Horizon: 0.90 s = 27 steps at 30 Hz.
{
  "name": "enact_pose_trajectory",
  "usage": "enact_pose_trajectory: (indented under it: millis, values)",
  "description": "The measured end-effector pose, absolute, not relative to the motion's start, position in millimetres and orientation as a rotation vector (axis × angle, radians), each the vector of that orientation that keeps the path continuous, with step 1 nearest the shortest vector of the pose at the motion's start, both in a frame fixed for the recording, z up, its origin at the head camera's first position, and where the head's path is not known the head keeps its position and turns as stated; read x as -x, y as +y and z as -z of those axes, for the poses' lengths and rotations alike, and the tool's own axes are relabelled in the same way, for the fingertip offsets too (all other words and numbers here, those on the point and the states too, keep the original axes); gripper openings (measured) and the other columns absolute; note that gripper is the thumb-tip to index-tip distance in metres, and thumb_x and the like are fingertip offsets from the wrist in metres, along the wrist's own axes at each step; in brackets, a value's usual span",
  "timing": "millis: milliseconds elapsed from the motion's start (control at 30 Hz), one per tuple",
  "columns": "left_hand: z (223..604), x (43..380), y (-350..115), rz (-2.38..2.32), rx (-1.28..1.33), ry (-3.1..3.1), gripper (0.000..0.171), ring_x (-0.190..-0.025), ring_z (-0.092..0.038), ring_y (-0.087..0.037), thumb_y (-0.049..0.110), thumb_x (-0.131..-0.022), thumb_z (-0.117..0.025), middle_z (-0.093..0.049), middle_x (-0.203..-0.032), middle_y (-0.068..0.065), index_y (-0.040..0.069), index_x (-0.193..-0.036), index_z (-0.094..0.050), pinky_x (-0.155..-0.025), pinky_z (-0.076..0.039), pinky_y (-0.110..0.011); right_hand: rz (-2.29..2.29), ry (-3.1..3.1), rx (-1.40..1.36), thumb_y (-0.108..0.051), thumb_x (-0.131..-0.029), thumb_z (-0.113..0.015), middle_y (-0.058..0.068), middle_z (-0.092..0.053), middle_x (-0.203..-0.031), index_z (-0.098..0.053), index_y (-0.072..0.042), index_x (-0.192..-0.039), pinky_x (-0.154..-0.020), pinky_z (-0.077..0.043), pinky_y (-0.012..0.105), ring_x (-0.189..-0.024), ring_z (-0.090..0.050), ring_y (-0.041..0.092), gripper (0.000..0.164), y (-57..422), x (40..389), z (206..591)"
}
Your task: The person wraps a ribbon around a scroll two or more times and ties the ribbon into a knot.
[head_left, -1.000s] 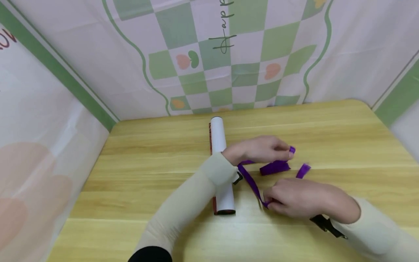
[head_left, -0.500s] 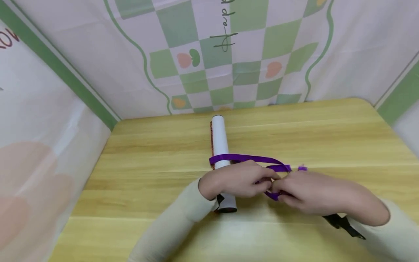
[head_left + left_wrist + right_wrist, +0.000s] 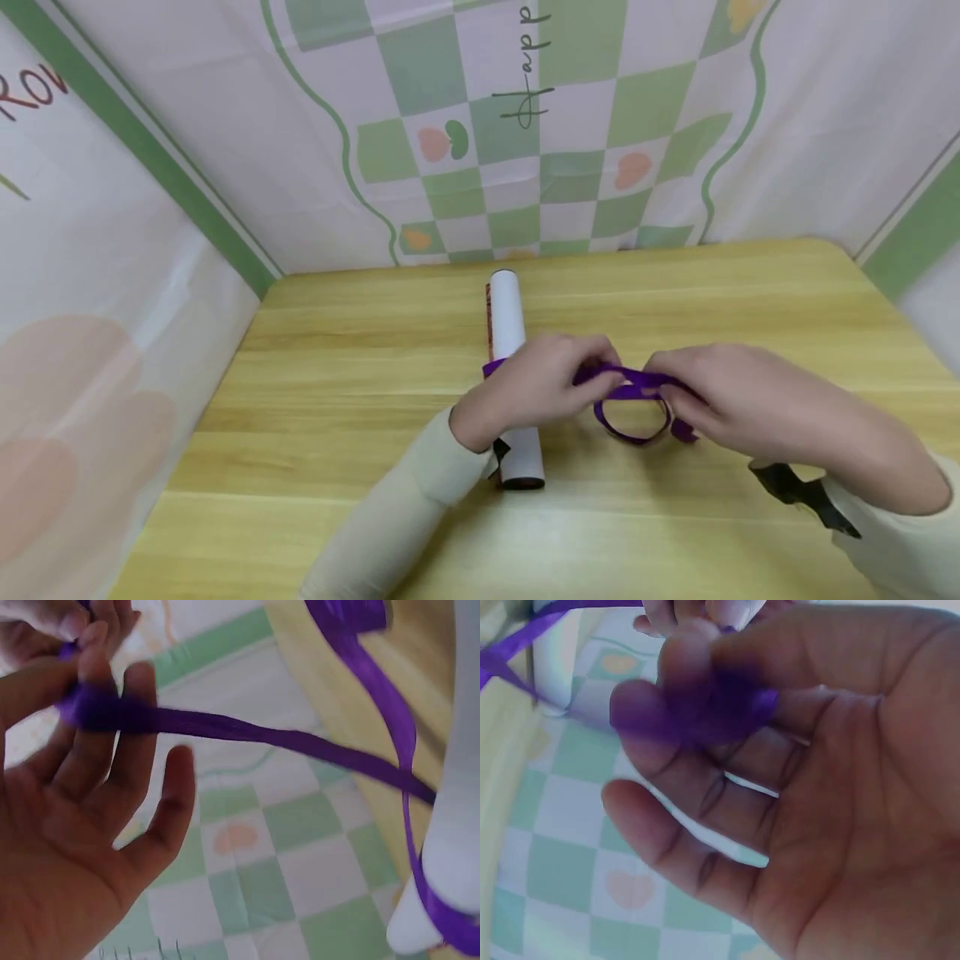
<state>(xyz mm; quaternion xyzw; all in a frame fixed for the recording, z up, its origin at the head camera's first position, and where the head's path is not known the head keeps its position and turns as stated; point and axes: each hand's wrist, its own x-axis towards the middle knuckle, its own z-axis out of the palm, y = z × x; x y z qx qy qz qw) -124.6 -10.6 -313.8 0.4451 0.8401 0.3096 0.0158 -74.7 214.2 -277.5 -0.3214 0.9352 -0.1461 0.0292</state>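
Observation:
A purple ribbon (image 3: 633, 439) passes around a white paper roll (image 3: 507, 312) and runs to both hands on its right. My left hand (image 3: 542, 382) pinches the ribbon between thumb and index finger, its forearm crossing over the roll. Close beside it, my right hand (image 3: 731, 400) pinches the ribbon too. Below the fingertips the ribbon hangs in a round loop, with a loose end by the right fingers. In the left wrist view, two strands of ribbon (image 3: 300, 742) stretch from the hand to the roll. The right wrist view shows blurred ribbon (image 3: 697, 712) across the fingers.
The roll lies lengthwise on a wooden table (image 3: 337, 375), a red patterned strip (image 3: 489, 321) showing along its left side. Behind the table hangs a green-and-white checked cloth (image 3: 502, 167). Another printed cloth (image 3: 112, 333) covers the left side.
The hands drew together from apart, then moved slightly up and to the right. The ribbon between them, earlier held at separate places, now forms a round loop under the fingers. The roll stays put.

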Motion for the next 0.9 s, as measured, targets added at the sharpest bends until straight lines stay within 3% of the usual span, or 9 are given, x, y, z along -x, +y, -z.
enact_pose_trajectory:
  millis: [200,300,467,667,900]
  values:
    - [311.4,148.8,-26.2,-1.405,-1.142,2.788,0.015,-0.071,-0.056,0.002,0.012,-0.093,-0.050,-0.065,-0.084,0.005,0.009,-0.102,-0.061,-0.062,-0.048,-0.016,0.393,3.025,0.948,-0.014,-0.092,-0.055,-0.017,-0.049,-0.070,-0.064,-0.018,-0.111,-0.051,-0.037,0.022,-0.055,-0.037,-0.003,0.021,217.7,79.5,273.6]
    - [310.6,163.7,-38.4,-1.694,-0.858,2.808,0.015,-0.072,-0.059,-0.007,0.009,-0.090,-0.052,-0.067,-0.085,-0.001,0.007,-0.104,-0.059,-0.063,-0.051,-0.022,0.397,3.031,0.947,-0.023,-0.093,-0.057,-0.018,-0.047,-0.068,-0.062,-0.018,-0.114,-0.052,-0.039,0.023,-0.054,-0.037,-0.003,0.022,217.4,80.5,273.1]
    - [310.9,193.4,-67.3,-1.981,-0.330,2.805,0.019,-0.070,-0.061,-0.016,0.013,-0.091,-0.055,-0.068,-0.086,-0.007,0.008,-0.108,-0.058,-0.058,-0.049,-0.026,0.385,3.019,0.974,-0.034,-0.093,-0.057,-0.024,-0.053,-0.076,-0.062,-0.017,-0.118,-0.063,-0.049,0.028,-0.066,-0.048,-0.008,0.030,215.5,80.7,274.7]
    - [314.3,223.0,-112.8,-1.958,0.075,2.821,0.025,-0.072,-0.063,-0.023,0.015,-0.091,-0.054,-0.068,-0.090,-0.007,0.008,-0.114,-0.060,-0.058,-0.048,-0.029,0.387,2.967,0.942,-0.040,-0.094,-0.055,-0.022,-0.057,-0.082,-0.063,-0.016,-0.117,-0.071,-0.051,0.032,-0.075,-0.054,-0.004,0.034,215.8,81.1,278.9]
    - [322.9,240.9,-173.8,-1.782,0.352,2.778,0.031,-0.081,-0.065,-0.022,0.016,-0.093,-0.049,-0.064,-0.102,-0.009,0.004,-0.120,-0.056,-0.074,-0.053,-0.034,0.403,2.899,0.902,-0.049,-0.095,-0.048,-0.021,-0.058,-0.084,-0.063,-0.017,-0.118,-0.070,-0.051,0.032,-0.076,-0.054,-0.004,0.042,219.5,82.0,283.7]
